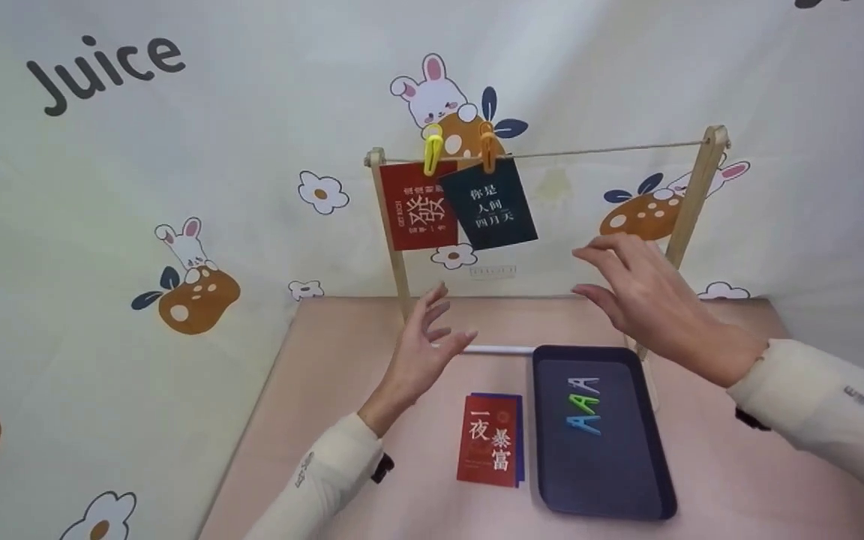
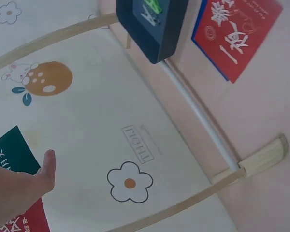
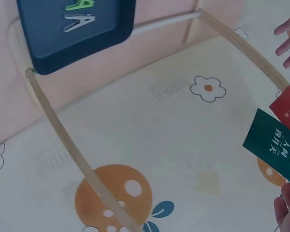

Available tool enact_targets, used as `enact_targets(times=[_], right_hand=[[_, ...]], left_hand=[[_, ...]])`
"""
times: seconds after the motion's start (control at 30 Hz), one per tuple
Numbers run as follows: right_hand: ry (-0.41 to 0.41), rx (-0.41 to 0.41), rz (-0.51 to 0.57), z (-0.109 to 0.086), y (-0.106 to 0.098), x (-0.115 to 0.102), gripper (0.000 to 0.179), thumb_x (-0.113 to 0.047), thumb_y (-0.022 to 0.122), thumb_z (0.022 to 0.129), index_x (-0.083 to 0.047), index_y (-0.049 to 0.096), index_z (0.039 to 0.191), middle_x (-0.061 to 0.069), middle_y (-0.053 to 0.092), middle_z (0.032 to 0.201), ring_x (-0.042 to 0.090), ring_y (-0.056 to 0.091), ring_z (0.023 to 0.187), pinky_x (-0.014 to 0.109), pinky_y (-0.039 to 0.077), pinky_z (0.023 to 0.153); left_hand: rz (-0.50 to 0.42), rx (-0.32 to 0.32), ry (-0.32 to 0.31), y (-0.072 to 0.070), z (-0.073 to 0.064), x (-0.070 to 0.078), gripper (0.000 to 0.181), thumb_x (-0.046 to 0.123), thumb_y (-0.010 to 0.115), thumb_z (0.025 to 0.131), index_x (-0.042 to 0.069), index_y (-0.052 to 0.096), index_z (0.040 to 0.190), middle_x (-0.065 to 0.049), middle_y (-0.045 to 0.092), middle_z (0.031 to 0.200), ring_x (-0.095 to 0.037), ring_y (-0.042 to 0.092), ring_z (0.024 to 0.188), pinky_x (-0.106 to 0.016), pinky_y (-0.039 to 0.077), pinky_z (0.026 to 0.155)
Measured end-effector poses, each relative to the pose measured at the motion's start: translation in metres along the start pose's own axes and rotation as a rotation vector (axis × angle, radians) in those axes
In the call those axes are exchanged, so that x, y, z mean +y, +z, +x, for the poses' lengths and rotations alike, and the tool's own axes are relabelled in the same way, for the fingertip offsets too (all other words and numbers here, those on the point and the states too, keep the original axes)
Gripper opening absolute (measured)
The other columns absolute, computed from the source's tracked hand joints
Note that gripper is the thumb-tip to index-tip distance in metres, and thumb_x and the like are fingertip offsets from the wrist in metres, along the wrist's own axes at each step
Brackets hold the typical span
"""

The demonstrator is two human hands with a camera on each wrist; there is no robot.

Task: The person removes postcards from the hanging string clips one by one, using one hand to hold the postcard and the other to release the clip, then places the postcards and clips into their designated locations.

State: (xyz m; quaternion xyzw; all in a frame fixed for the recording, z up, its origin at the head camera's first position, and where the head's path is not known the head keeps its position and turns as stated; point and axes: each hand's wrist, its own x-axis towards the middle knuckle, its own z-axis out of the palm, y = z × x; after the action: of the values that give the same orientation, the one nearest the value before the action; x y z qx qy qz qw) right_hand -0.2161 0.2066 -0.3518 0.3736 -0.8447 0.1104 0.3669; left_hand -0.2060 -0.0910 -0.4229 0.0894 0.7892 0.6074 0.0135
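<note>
Two cards hang from a cord (image 1: 604, 149) on a wooden frame in the head view. A yellow clothespin (image 1: 433, 152) pins the red card (image 1: 417, 214), and an orange clothespin (image 1: 488, 154) pins the dark green card (image 1: 493, 210), which hangs tilted and overlaps the red one. My left hand (image 1: 421, 349) is raised below the red card, fingers spread and holding nothing. To the right of the green card, my right hand (image 1: 646, 300) hovers with thumb and fingers apart and nothing between them.
A dark blue tray (image 1: 604, 480) on the pink table holds several clothespins (image 1: 583, 405) in blue, green and grey. Left of it lies a red card (image 1: 486, 442) over a blue one. The frame's right post (image 1: 691, 202) stands behind my right hand; a white bar (image 1: 499, 349) runs low.
</note>
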Motion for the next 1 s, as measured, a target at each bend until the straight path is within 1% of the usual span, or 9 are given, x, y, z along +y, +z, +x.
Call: enact_targets(times=[0.13,0.23,0.33,0.4,0.57,0.73,0.83,0.9,1.0], right_hand=[[-0.017,-0.004,-0.028,0.024,0.002,0.000,0.045,-0.018,0.080,0.085,0.001,0.064,0.123,0.020,0.064,0.114,0.032,0.062,0.096,0.038,0.054,0.078],[-0.036,-0.027,-0.036,0.041,0.001,0.001,0.044,-0.020,0.076,0.089,-0.001,0.062,0.126,0.020,0.063,0.118,0.033,0.062,0.101,0.041,0.056,0.085],[-0.055,-0.039,-0.037,0.060,-0.002,0.003,0.044,-0.021,0.073,0.092,0.000,0.060,0.129,0.020,0.061,0.122,0.034,0.061,0.105,0.042,0.056,0.087],[-0.065,-0.046,-0.034,0.072,-0.005,0.005,0.046,-0.021,0.072,0.093,0.000,0.058,0.131,0.021,0.060,0.124,0.035,0.060,0.108,0.044,0.055,0.090],[-0.088,-0.075,-0.030,0.101,-0.009,0.010,0.054,-0.022,0.072,0.093,0.000,0.053,0.138,0.023,0.057,0.131,0.037,0.057,0.120,0.048,0.051,0.102],[-0.088,-0.093,-0.024,0.127,-0.008,0.014,0.058,-0.019,0.075,0.090,-0.002,0.050,0.141,0.023,0.057,0.134,0.038,0.056,0.122,0.049,0.051,0.100],[-0.043,-0.122,-0.055,0.137,-0.003,0.014,0.060,-0.019,0.076,0.089,-0.004,0.050,0.140,0.023,0.057,0.134,0.037,0.057,0.122,0.048,0.051,0.099],[0.000,-0.149,-0.080,0.142,0.001,0.014,0.060,-0.021,0.076,0.089,-0.005,0.049,0.140,0.022,0.056,0.135,0.037,0.057,0.123,0.047,0.052,0.101],[0.056,-0.173,-0.097,0.146,0.008,0.012,0.061,-0.025,0.074,0.091,-0.004,0.048,0.141,0.022,0.056,0.137,0.036,0.057,0.124,0.046,0.051,0.104]], left_hand=[[-0.061,0.045,0.069,0.001,0.018,0.015,0.079,0.026,0.076,0.089,0.016,0.032,0.154,-0.005,0.038,0.159,-0.029,0.046,0.142,-0.048,0.047,0.111],[-0.096,0.078,0.118,0.003,0.033,0.025,0.077,0.021,0.076,0.090,0.011,0.034,0.153,-0.009,0.042,0.154,-0.028,0.047,0.141,-0.047,0.046,0.112],[-0.113,0.106,0.151,0.004,0.048,0.032,0.074,0.016,0.075,0.090,0.009,0.035,0.152,-0.012,0.045,0.151,-0.028,0.049,0.138,-0.047,0.046,0.112],[-0.114,0.121,0.161,0.004,0.058,0.034,0.073,0.015,0.075,0.089,0.009,0.036,0.151,-0.012,0.046,0.149,-0.028,0.051,0.135,-0.047,0.046,0.111],[-0.108,0.173,0.160,0.004,0.076,0.036,0.070,0.015,0.075,0.090,0.011,0.038,0.149,-0.012,0.049,0.145,-0.028,0.054,0.132,-0.044,0.048,0.110],[-0.145,0.244,0.160,0.003,0.085,0.037,0.063,0.014,0.075,0.090,0.009,0.045,0.145,-0.013,0.054,0.140,-0.027,0.058,0.128,-0.039,0.052,0.106],[-0.149,0.306,0.158,0.004,0.089,0.035,0.056,0.016,0.075,0.090,0.009,0.052,0.140,-0.013,0.060,0.134,-0.025,0.062,0.122,-0.036,0.054,0.103],[-0.140,0.346,0.142,0.006,0.091,0.034,0.052,0.021,0.076,0.090,0.010,0.055,0.137,-0.011,0.063,0.130,-0.023,0.064,0.119,-0.034,0.056,0.100],[-0.131,0.387,0.111,0.008,0.093,0.032,0.052,0.028,0.075,0.090,0.014,0.057,0.136,-0.008,0.065,0.128,-0.020,0.065,0.117,-0.032,0.057,0.096]])
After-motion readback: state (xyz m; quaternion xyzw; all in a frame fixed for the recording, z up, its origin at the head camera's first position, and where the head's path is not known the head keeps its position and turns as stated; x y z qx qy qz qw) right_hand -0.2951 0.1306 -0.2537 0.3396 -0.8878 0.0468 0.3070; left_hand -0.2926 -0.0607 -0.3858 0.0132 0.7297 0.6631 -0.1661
